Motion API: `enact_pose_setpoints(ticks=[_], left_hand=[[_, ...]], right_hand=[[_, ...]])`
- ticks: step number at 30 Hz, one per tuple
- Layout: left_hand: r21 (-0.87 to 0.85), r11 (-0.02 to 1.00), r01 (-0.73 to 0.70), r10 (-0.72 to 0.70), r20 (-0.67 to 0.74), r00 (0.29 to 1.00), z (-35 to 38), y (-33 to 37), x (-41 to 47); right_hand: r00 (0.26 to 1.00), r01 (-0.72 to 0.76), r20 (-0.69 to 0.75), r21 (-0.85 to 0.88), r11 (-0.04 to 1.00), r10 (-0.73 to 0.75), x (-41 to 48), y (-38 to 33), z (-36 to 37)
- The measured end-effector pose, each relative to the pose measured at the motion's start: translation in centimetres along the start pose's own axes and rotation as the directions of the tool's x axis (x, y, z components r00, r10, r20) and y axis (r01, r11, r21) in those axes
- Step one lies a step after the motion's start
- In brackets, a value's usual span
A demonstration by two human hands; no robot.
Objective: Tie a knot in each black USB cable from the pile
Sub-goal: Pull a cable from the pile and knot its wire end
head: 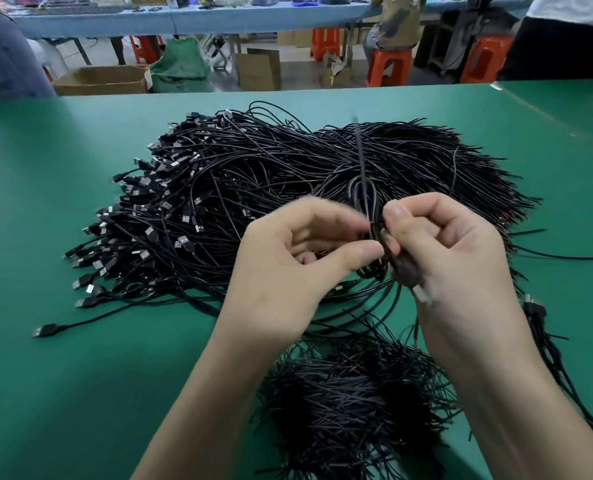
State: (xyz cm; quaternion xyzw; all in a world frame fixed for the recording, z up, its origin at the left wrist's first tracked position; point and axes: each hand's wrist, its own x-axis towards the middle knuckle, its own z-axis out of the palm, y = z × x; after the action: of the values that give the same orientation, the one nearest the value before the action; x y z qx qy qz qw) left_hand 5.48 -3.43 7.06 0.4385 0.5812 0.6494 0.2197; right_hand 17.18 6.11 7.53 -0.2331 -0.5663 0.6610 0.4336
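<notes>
Head view: left hand (288, 258) and right hand (440, 251) pinch one looped cable (366, 199) between them (above the pile (219, 188)).

Bare left forearm (198, 393) and right forearm (516, 393) rise from bottom edge, converging toward middle. Back of left hand (288, 258) faces camera; thumb and forefinger reach rightward, tips pinching black USB cable (366, 199); forefinger motion-blurred, other fingers loosely curled beneath. Fingers of right hand (451, 251) curled into near-fist, thumb pressing same cable against forefinger. Fingertips of both hands almost touching; wrists well apart.
</notes>
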Motion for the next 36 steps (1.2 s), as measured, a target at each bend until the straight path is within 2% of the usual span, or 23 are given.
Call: enact_pose_setpoints(ticks=[3, 5, 7, 9, 10, 13, 20, 24, 27, 30, 34, 36], left_hand=[[-0.041, 0.998, 0.046, -0.047, -0.031, 0.998, 0.0, -0.4, 0.1], [0.088, 0.996, -0.023, 0.025, -0.022, 0.999, 0.0, -0.6, 0.0], [0.278, 0.953, -0.121, 0.131, -0.015, 0.991, 0.1, -0.6, 0.0], [0.385, 0.904, -0.188, 0.218, -0.035, 0.975, 0.1, -0.6, -0.1], [0.38, 0.906, -0.189, 0.221, -0.042, 0.974, 0.1, -0.7, -0.2], [0.209, 0.972, -0.108, 0.112, -0.009, 0.994, 0.2, -0.7, -0.2], [0.038, 0.999, -0.029, 0.027, 0.037, 0.999, -0.7, -0.5, 0.2], [-0.024, 0.999, 0.037, -0.038, -0.041, 0.998, -0.8, -1.1, 0.3], [0.149, 0.987, -0.062, 0.069, -0.04, 0.997, -0.8, -1.1, 0.2], [0.331, 0.921, -0.207, 0.223, -0.01, 0.975, -0.5, -0.7, 0.1], [0.436, 0.783, -0.443, 0.44, 0.114, 0.891, -0.9, -0.6, 0.0], [0.448, 0.734, -0.51, 0.49, 0.169, 0.855, -1.3, -0.8, 0.1]], right_hand=[[0.999, 0.034, 0.004, -0.061, 0.998, -0.034, 0.1, -0.2, 0.0], [1.0, 0.007, 0.015, -0.053, 0.999, -0.006, 0.2, -0.1, 0.0], [0.998, -0.061, 0.025, 0.012, 0.998, 0.06, 0.3, 0.0, -0.2], [0.993, -0.12, 0.028, 0.062, 0.991, 0.119, 0.4, 0.2, -0.4], [0.991, -0.135, 0.031, 0.07, 0.988, 0.134, 0.5, 0.3, -0.4], [0.991, -0.133, 0.031, 0.059, 0.989, 0.131, 0.5, 0.3, -0.5], [0.999, -0.031, 0.015, -0.008, 0.999, 0.031, 0.1, 0.4, 0.2], [0.998, -0.058, 0.011, -0.007, 0.998, 0.058, 0.0, 0.6, 0.4], [0.993, -0.112, 0.038, 0.048, 0.993, 0.111, 0.0, 0.7, 0.6], [0.98, -0.195, 0.056, 0.104, 0.975, 0.191, 0.0, 0.8, 0.5], [0.957, -0.288, 0.08, 0.163, 0.944, 0.279, 0.1, 0.8, 0.4], [0.945, -0.326, 0.105, 0.192, 0.926, 0.311, 0.0, 0.8, 0.5]])
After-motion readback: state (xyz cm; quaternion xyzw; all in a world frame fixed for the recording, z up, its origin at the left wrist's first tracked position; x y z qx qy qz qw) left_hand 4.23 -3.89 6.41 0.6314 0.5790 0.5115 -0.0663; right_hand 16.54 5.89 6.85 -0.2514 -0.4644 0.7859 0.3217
